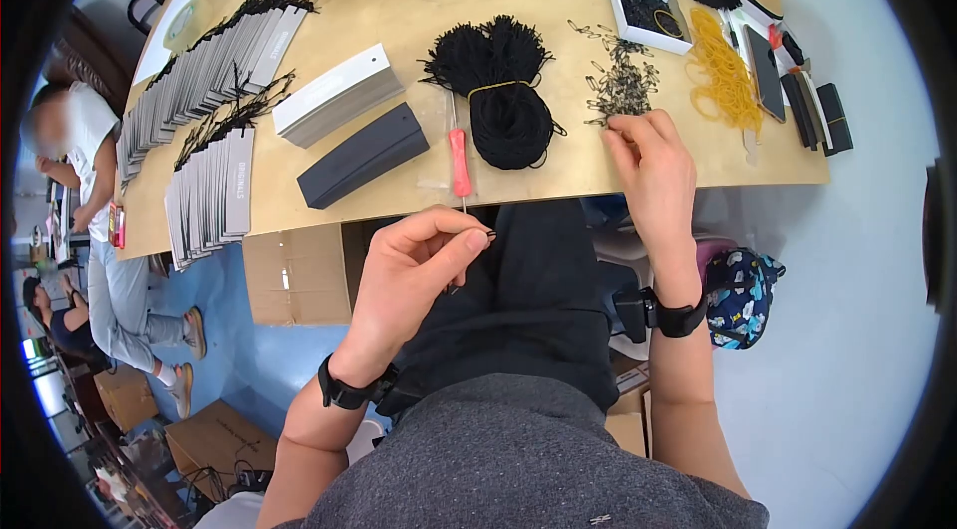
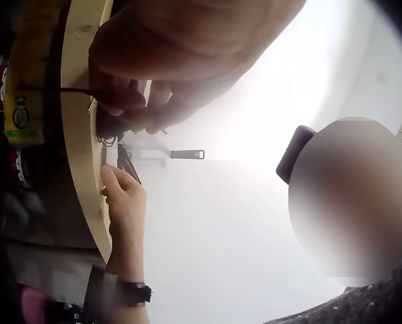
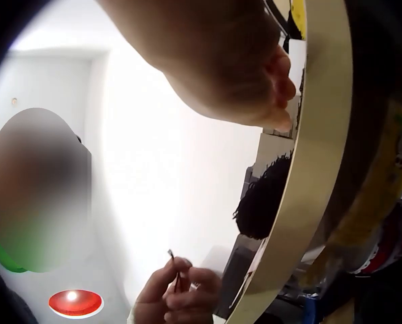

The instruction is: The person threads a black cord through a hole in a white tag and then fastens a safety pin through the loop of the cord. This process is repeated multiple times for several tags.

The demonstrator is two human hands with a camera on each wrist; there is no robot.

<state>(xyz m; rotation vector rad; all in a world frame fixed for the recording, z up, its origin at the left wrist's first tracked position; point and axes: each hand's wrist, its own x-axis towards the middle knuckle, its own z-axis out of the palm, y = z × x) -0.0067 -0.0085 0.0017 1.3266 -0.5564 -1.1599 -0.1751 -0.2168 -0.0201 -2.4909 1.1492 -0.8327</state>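
Note:
My left hand point(image 1: 419, 255) is in front of the table's near edge, thumb and forefinger pinching a thin black cord point(image 2: 69, 90). Most of that cord is hidden by the fingers in the head view. At the right, my right hand point(image 1: 658, 175) reaches over the table, with thumb and forefinger together on a small dark safety pin at the near edge of the pin pile point(image 1: 623, 80). The pin itself is mostly covered by the fingertips. Between the hands lies a thick bundle of black cords point(image 1: 508, 125), tied with a yellow band. Left of it is a pink-handled tool point(image 1: 460, 162).
Printed grey tags point(image 1: 239, 180) with black cords fan out at the left. A white tag stack point(image 1: 339, 95) and a dark one point(image 1: 364, 155) lie nearer. Past the pins are a white box point(image 1: 623, 25), yellow rubber bands point(image 1: 720, 70) and a phone point(image 1: 765, 70). Another person point(image 1: 95, 160) is at far left.

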